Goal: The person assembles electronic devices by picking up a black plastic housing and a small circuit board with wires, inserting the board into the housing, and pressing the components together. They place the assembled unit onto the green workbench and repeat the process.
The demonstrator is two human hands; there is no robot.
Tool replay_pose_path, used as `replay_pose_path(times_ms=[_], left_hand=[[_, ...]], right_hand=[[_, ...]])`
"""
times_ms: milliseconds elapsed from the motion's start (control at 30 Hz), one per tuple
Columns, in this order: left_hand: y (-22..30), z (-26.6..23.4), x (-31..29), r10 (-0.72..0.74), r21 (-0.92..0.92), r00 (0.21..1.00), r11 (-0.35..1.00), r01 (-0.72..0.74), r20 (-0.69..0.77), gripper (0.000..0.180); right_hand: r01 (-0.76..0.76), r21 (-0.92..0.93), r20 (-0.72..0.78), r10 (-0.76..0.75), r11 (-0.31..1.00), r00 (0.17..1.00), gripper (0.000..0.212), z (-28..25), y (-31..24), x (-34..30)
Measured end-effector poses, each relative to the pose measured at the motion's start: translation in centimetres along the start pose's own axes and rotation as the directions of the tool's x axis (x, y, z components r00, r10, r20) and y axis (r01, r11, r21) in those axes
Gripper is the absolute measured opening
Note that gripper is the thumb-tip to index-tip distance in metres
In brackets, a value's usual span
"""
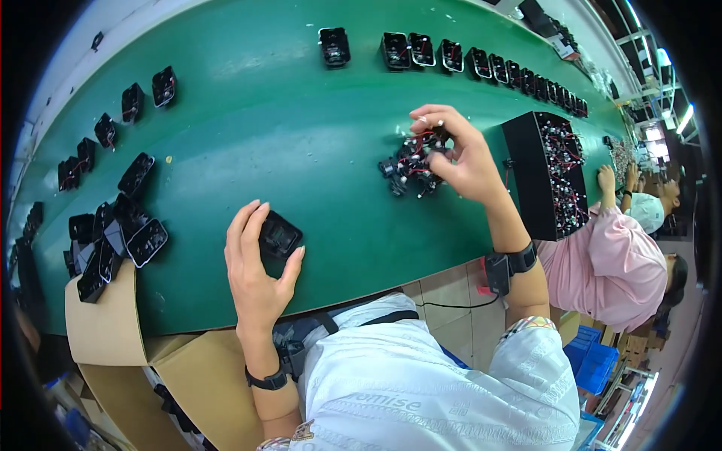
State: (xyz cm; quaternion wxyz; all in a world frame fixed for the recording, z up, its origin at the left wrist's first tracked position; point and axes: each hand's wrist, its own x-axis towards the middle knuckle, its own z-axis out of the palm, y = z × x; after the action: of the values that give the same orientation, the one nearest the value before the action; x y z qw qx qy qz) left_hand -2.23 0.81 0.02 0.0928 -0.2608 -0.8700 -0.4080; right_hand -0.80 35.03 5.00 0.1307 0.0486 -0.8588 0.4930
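My left hand [258, 274] is closed around the sides of a small black plastic casing [281, 234] on the green table, thumb at one edge and fingers at the other. My right hand [466, 158] is over a loose heap of small black parts with red wires and white connectors [412, 169]. Its fingers are curled into the heap, and what lies between them cannot be made out. Right of that hand stands a black box [530, 177] packed with similar wired parts.
Black casings [451, 55] line the far side, and several more [131, 103] stand at the left. Casings are piled [113, 233] by an open cardboard box [203, 376] at the table's near edge. At the right, a person in pink [609, 263] sits at the green table [301, 143].
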Motion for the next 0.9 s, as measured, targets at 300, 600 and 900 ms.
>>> replay_pose_path(times_ms=[300,600,900], left_hand=[[-0.3,-0.2,0.0,0.005,-0.029,1.0,1.0,-0.005,0.002,0.074],[-0.9,-0.1,-0.4,-0.017,-0.1,1.0,0.995,0.015,-0.017,0.086],[-0.7,-0.4,-0.1,-0.025,-0.096,0.999,0.995,0.022,-0.025,0.08]], right_hand=[[-0.287,-0.051,-0.116,0.279,0.957,0.953,0.037,-3.5,0.8,-0.7],[-0.192,-0.584,-0.005,0.233,0.789,0.972,0.021,-5.8,-0.5,0.7],[0.003,-0.701,0.084,0.079,0.713,0.993,0.026,-0.5,1.3,10.9]])
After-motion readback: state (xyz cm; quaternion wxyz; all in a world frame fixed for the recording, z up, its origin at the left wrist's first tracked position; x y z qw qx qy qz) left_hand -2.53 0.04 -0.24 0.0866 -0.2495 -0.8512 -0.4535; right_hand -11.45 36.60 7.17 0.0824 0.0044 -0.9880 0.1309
